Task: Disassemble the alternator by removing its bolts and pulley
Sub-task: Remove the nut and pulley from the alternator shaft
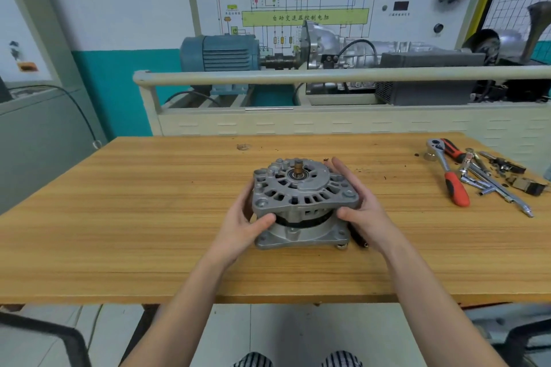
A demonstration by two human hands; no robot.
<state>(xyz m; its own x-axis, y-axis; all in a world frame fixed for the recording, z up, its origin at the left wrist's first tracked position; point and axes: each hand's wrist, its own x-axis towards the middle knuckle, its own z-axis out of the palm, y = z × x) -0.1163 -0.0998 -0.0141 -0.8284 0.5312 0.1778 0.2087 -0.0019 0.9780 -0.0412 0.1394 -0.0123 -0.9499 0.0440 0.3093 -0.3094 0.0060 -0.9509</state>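
Fingers [343, 168] of the right hand [362, 205] are lying spread along the far right side of the ribbed silver cast-metal alternator [301, 202], with the thumb pressing its near right corner; the left hand [243, 222] is cupping the opposite side, thumb lying across the near left edge by the dark band between the two housing halves. Both hands are curled partly around the alternator, gripping it between them. It is sitting upright on the light wooden workbench [149, 217], roughly at the middle, its short brown shaft [298, 168] pointing up from the top face. Well to the right of the alternator, a red-handled chrome ratchet wrench [447, 170] is lying among loose chrome extension bars and sockets [489, 185]. Beyond the alternator, behind the bench, a blue-grey electric motor [220, 52] is standing on a training rig
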